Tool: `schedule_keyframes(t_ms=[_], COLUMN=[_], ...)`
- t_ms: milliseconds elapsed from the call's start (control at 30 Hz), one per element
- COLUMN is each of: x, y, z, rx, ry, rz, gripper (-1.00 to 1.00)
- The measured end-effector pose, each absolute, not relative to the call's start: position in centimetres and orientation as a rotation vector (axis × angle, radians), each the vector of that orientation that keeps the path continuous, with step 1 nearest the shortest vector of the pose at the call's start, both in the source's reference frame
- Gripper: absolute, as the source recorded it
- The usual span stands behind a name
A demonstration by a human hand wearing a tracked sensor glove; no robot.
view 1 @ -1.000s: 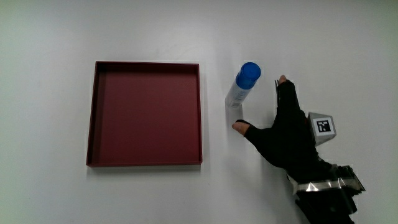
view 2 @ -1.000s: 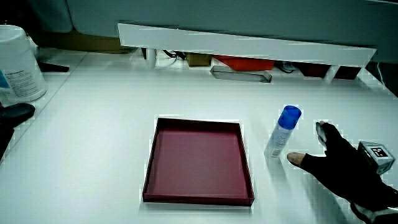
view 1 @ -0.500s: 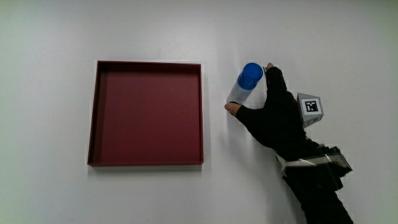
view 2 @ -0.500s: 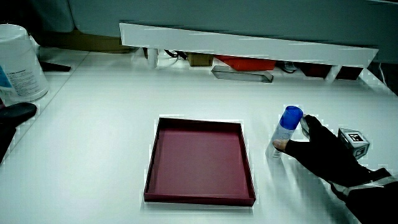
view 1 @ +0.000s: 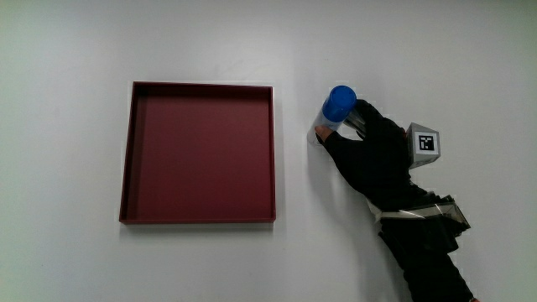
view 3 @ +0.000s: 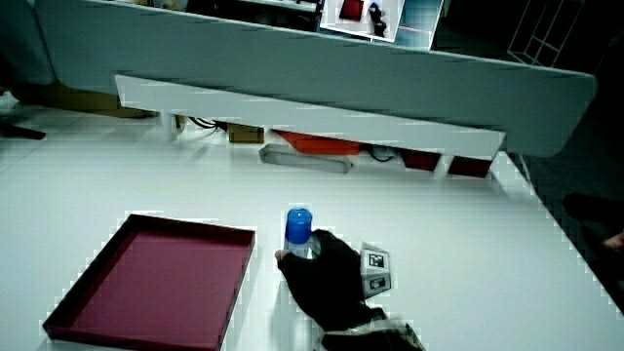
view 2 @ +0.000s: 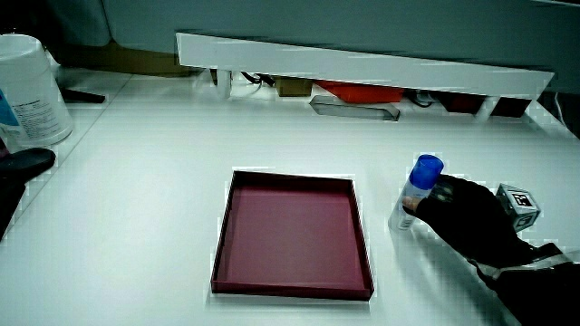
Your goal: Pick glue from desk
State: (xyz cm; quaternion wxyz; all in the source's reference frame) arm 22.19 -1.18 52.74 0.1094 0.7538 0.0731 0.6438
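Note:
The glue [view 1: 335,108] is a clear stick with a blue cap, standing upright on the white desk beside the dark red tray [view 1: 201,214]. It also shows in both side views [view 2: 420,184] [view 3: 298,230]. The gloved hand [view 1: 369,159] has its fingers curled around the stick's body, thumb on the tray's side; the cap stays uncovered above the fingers. The glue's base still looks to rest on the desk. The patterned cube [view 1: 423,144] sits on the hand's back. In both side views the hand [view 2: 462,217] [view 3: 331,273] hides most of the clear body.
The shallow square tray [view 2: 292,285] holds nothing. A white canister [view 2: 27,91] stands at the desk's edge, farther from the person than the tray. A low white partition [view 2: 362,68] [view 3: 312,122] runs along the desk, with small items under it.
The hand slid to the glue stick and its spread fingers closed around the body. Glue and tray stay in place.

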Motion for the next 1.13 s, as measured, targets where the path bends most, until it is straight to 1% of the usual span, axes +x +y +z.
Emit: schedule_keyframes(t_ms=[233,467,533,667,767,800,967,1000,1033,1067,1133], x=[22.2,22.6,22.4,22.1,21.0,20.8,18.3,17.9,17.1,16.6,15.4], y=[-1.2,-1.2,-1.5,-2.3,-2.9,-3.1,-3.9,-4.1,-4.2,-4.3,-4.4], z=[52.6,52.4,51.4,49.8,47.8,47.6,45.3,45.1,44.6,44.3,43.8], rx=[2.270,2.349,2.343,2.406,2.403,2.424,2.397,2.410,2.374,2.363,2.387], ry=[0.198,0.179,0.149,0.081,0.008,0.001,-0.130,-0.160,-0.202,-0.216,-0.279], rz=[1.902,1.887,1.925,1.892,1.921,1.895,1.940,1.936,1.981,1.962,1.949], gripper=[1.00,1.00,1.00,1.00,1.00,1.00,1.00,1.00,1.00,1.00,1.00])
